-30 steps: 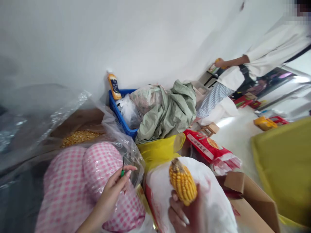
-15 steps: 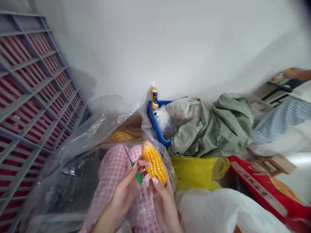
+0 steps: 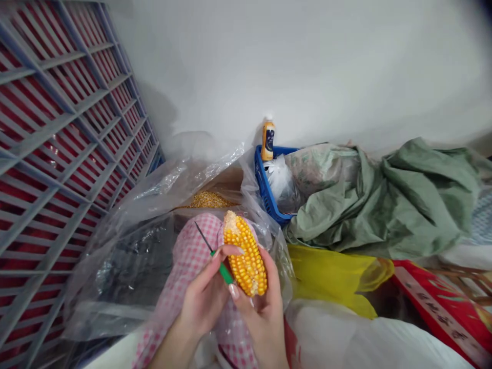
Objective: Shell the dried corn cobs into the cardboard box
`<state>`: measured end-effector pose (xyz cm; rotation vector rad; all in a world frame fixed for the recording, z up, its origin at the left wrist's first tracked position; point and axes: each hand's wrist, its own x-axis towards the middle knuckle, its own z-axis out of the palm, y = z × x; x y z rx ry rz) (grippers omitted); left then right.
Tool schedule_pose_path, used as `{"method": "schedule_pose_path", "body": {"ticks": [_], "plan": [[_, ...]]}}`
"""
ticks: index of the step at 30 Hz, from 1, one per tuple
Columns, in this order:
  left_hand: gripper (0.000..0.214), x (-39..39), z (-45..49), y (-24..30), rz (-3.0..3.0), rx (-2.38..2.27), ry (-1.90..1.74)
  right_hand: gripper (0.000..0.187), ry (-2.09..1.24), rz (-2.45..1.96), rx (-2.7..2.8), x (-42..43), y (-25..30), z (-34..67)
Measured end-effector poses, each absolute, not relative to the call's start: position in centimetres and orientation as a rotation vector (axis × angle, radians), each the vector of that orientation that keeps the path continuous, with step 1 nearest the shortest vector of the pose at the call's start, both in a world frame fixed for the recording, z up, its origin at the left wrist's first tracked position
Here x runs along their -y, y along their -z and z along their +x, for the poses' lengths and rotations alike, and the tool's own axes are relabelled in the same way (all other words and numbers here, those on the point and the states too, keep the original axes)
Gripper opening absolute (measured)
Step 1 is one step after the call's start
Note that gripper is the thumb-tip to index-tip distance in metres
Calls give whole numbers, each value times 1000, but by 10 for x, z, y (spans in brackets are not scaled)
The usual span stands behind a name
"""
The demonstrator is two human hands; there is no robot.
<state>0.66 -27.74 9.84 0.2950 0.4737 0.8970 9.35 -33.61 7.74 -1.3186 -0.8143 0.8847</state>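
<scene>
An ear of corn (image 3: 248, 256) with yellow kernels is held over my lap, its bare whitish tip tilted up and to the left. My right hand (image 3: 265, 302) is wrapped round its lower right side. Between the fingers of my left hand (image 3: 209, 292) sits the green handle of a screwdriver-like tool (image 3: 226, 273), whose thin dark shaft points up and to the left. My left fingertips also touch the corn's left side. Beyond my knees, loose kernels (image 3: 209, 200) lie in a box lined with clear plastic (image 3: 180, 177).
Stacked purple-grey crates (image 3: 77, 113) with red contents rise at the left. A blue basket (image 3: 269, 197) holds bags and an orange-yellow bottle (image 3: 268, 141) by the wall. Green cloth (image 3: 423, 200), a yellow bag (image 3: 334, 277), a white bag (image 3: 365, 341) and a red package (image 3: 442, 307) lie at the right.
My view has swung right, so the scene sits differently. The corn has turned in my right hand, showing a bare patch near its lower end. The tool stays in my left hand.
</scene>
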Motion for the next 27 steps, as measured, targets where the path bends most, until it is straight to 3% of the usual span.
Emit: {"method": "schedule_pose_path", "body": {"ticks": [9, 17, 27], "plan": [[32, 278, 14, -94, 86, -406, -901, 56, -568, -1540, 1068, 348, -70, 105], [33, 279, 17, -96, 7, -534, -963, 43, -793, -1482, 887, 346, -79, 101], [25, 282, 16, -94, 50, -475, -982, 42, -539, -1580, 1126, 347, -89, 104]]}}
